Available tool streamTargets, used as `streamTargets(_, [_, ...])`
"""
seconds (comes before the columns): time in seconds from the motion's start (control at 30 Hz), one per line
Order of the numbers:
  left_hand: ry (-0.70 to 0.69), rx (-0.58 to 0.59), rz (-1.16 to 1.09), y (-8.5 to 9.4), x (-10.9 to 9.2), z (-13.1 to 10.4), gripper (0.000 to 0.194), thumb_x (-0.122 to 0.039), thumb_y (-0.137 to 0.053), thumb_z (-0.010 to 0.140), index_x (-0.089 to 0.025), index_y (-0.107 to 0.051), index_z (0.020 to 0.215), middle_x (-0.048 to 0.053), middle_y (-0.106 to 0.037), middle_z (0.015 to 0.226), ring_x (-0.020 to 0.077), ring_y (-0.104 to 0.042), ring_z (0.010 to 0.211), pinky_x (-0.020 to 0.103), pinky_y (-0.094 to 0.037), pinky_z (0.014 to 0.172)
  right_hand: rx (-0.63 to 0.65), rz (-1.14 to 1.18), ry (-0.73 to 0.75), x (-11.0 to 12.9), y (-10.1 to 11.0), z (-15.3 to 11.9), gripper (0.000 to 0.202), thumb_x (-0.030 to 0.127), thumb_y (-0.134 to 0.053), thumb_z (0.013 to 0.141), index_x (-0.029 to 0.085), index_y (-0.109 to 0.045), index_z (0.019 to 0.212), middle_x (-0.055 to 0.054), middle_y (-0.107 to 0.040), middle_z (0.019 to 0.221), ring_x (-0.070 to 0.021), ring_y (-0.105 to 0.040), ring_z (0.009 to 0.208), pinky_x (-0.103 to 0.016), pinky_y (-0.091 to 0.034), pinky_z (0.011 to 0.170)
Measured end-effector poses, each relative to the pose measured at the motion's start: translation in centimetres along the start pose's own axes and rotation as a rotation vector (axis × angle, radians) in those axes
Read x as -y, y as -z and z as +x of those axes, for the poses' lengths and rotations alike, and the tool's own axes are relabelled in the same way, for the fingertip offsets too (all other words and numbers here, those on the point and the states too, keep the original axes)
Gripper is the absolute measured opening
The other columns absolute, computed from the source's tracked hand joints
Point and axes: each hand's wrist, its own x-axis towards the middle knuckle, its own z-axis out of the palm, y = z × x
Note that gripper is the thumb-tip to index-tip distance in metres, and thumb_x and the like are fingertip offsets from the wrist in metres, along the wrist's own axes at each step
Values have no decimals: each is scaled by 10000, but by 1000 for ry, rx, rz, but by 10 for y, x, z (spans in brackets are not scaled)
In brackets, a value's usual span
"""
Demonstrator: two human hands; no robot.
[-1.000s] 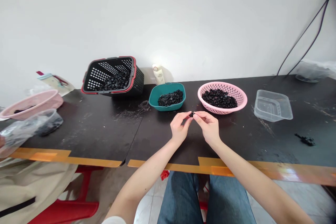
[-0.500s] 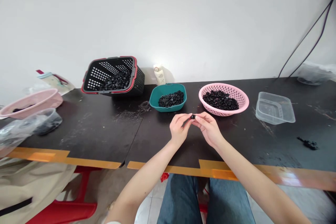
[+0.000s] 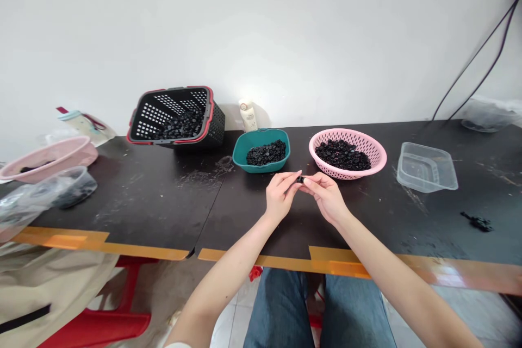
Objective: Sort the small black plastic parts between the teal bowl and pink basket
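1. Your left hand (image 3: 279,198) and right hand (image 3: 326,198) pinch one small black part (image 3: 300,179) together, fingertips closed, above the worktop (image 3: 163,201).
2. Worktop: black, scuffed, orange-taped near edge.
3. Far: white wall (image 3: 261,27).

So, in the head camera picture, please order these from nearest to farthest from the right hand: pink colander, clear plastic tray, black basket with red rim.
From the right hand:
1. Pink colander, just behind the hand, slightly to its right.
2. Clear plastic tray, further to the right on the table.
3. Black basket with red rim, far to the left, by the wall.
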Motion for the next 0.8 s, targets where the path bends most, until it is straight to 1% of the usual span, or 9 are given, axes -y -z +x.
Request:
streamTargets(0.1, [-5, -37, 10, 0, 0, -1, 299, -216, -585, 854, -254, -623, 1149, 44, -661, 1013, 153, -597, 932, 320, -510, 840, 11, 21, -18, 0, -1, -1, 216, 312, -766, 667, 209, -577, 666, 20, -705, 830, -141, -655, 767, -380, -549, 836])
streamTargets(0.27, [-6, -77, 48, -1, 1, -3, 274, -232, -599, 844, -256, -645, 1113, 52, -647, 1015, 161, -602, 931, 331, -524, 823, 12, 33, -58, -1, -2, -1, 277, 368, -768, 653, 212, -539, 661, 7, -703, 864, -162, -661, 784, -413, -535, 859])
streamTargets(0.4, [-16, -96, 40, -2, 2, -4, 266, -222, -621, 829, -254, -653, 1091, 44, -654, 975, 157, -606, 904, 324, -529, 803, 17, 60, -87, -1, -1, 0, 291, 373, -773, 645, 211, -532, 657, 15, -693, 832, -158, -658, 763, -401, -533, 854])
streamTargets(0.57, [-14, -92, 39, -3, 1, -3, 298, -224, -629, 824, -251, -637, 1120, 48, -647, 987, 160, -602, 914, 329, -524, 814, 31, 69, -87, -1, 0, 1, 268, 359, -768, 653, 209, -545, 641, 14, -701, 862, -155, -659, 775, -394, -521, 870])
streamTargets(0.67, [-20, -75, 47, -2, 1, -3, 318, -224, -622, 829, -252, -623, 1146, 50, -640, 1004, 161, -598, 929, 331, -519, 822, 37, 63, -80, 0, 1, 1, 225, 325, -765, 664, 207, -575, 649, 13, -703, 879, -144, -655, 779, -375, -521, 870])
streamTargets(0.8, [-43, -70, 54, -2, 2, -3, 306, -198, -621, 828, -259, -633, 1128, 40, -649, 994, 153, -596, 919, 320, -514, 809, 34, 31, -70, 3, 1, 2, 170, 295, -766, 665, 215, -623, 712, 29, -676, 793, -131, -647, 768, -346, -533, 848])
